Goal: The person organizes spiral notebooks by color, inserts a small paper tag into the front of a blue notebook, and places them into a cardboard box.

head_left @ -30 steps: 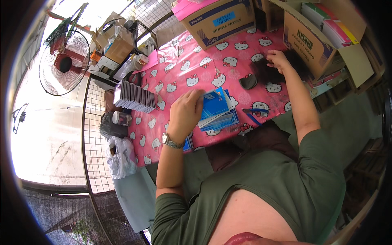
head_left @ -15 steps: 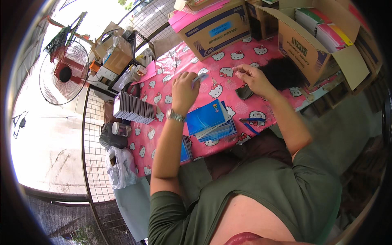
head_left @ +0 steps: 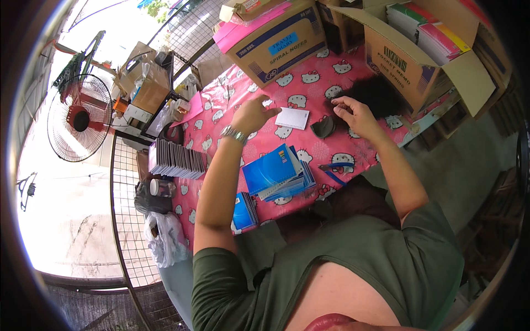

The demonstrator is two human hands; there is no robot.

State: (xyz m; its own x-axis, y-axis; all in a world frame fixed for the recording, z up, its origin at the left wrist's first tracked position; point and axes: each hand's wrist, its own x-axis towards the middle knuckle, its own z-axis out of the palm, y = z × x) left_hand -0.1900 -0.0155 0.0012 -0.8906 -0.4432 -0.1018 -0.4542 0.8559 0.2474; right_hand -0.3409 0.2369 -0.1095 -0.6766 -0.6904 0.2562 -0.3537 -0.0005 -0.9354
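Note:
A small white notepad (head_left: pixel 292 118) with a row of holes along one edge lies flat on the pink patterned tablecloth. Just left of it is my left hand (head_left: pixel 255 115), thumb and fingers apart and nothing held. On the other side, my right hand (head_left: pixel 356 117) is raised beside a black bristly heap (head_left: pixel 375 98), thumb and forefinger pinched; what is between them, if anything, is too fine to make out. Below that hand sits a small dark cup-like piece (head_left: pixel 323 128). Nearer to me is a stack of blue-covered notebooks (head_left: pixel 276 171) with punched edges, and blue-handled pliers (head_left: pixel 335 170) rest to its right.
A row of upright bound notepads (head_left: pixel 175 159) stands at the left, with a spiral-bound blue notebook pile (head_left: pixel 244 211) at the front edge. Cardboard boxes (head_left: pixel 276 47) line the back; an open carton (head_left: pixel 400 66) holds notebooks. A fan (head_left: pixel 80 118) stands beyond the left edge.
My left hand has opened, and a white notepad now lies flat beside it. My right hand has shifted slightly and stays near the black heap. The whole view has tilted a little.

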